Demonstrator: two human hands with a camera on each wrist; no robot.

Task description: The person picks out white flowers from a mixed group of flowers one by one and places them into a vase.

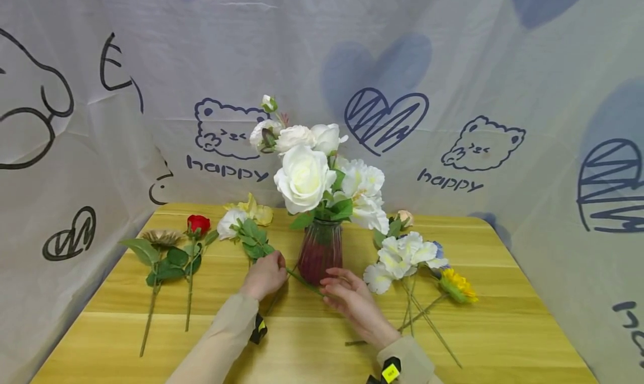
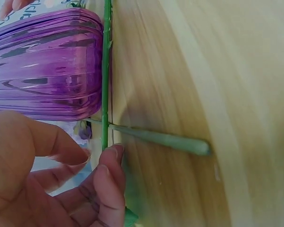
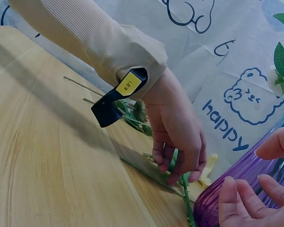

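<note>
A ribbed purple glass vase stands mid-table, holding white flowers with green leaves. My left hand is at the vase's left and pinches the green stem of an artificial flower. That stem runs rightward across the front of the vase base. By the left hand are green leaves and a white bloom, seemingly on the same stem. Close to the vase's right front is my right hand, fingers loosely bent and apart, near the stem's end and holding nothing. Another stem lies on the table beneath.
At left lie a red rose and a brownish flower. A yellow flower lies behind the left hand. White flowers and a sunflower lie at right, stems crossing on the wooden table. A printed cloth hangs behind.
</note>
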